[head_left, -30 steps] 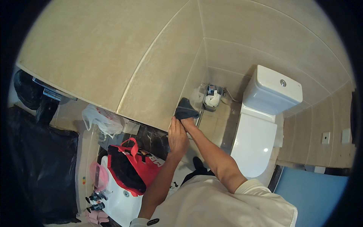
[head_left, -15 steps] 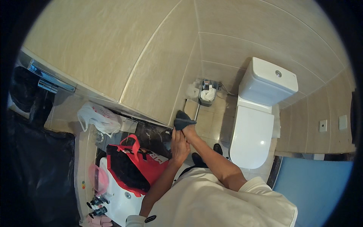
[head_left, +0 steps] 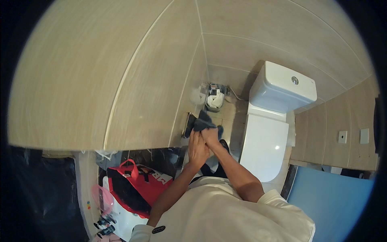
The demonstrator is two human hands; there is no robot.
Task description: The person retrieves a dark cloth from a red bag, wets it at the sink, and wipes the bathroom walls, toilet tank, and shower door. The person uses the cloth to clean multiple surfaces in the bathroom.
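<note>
A dark grey cloth [head_left: 204,121] hangs bunched from my right hand [head_left: 211,137], whose fingers are closed round it. My left hand [head_left: 197,148] lies close against the right one, its fingers stretched out toward the cloth's lower edge. Whether those fingertips press on the cloth is hard to tell. Just left of the cloth, a shiny metal-edged fitting [head_left: 188,125] with a dark face sits on the tiled wall [head_left: 157,80].
A white toilet [head_left: 264,147] with its lid down stands at right. Beyond my hands a small bin [head_left: 215,99] holds white paper. At lower left a red bag [head_left: 149,183] rests over a white washbasin [head_left: 123,220]. A blue panel [head_left: 330,201] is at lower right.
My hands and the cloth have shifted slightly right, and the cloth now hangs in a looser bunch. The view has moved too, so the wall fills more of the left.
</note>
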